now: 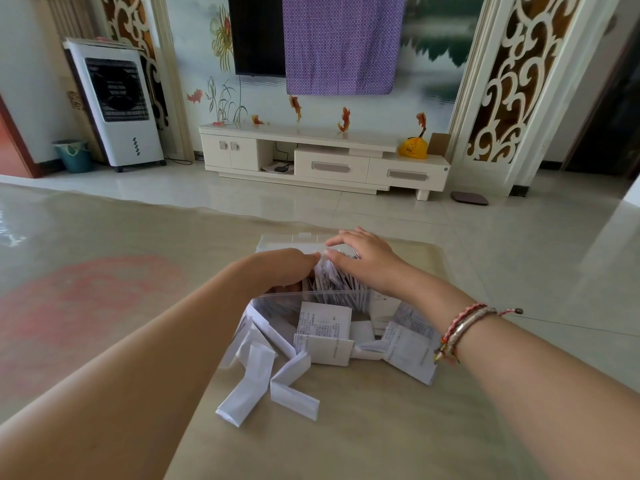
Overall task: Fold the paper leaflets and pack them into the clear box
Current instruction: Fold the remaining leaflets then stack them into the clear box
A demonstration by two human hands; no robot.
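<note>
Hands over rectangular clear plastic box point(277, 242): left hand point(284, 268) curled into packed white folded leaflets point(337, 284); right hand point(363, 259) spread flat; loose printed paper leaflets point(323, 336) at 6 o'clock.

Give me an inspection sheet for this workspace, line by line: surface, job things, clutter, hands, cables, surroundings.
Surface: beige table, glossy, under a clear cover.
Job's things: clear box holds a packed row of folded leaflets; its lid lies open on the far side. Loose leaflets lie in a pile at the box's near side, some folded.
Clutter: nothing seen beyond the leaflets.
Hands: left hand reaches into the box among the leaflets; right hand rests fingers spread over the row. Bracelets on the right wrist.
Cables: black lead on the floor by the air cooler; one inside the TV cabinet.
Surroundings: wall TV part covered by purple cloth, teal bin, tiled floor.
</note>
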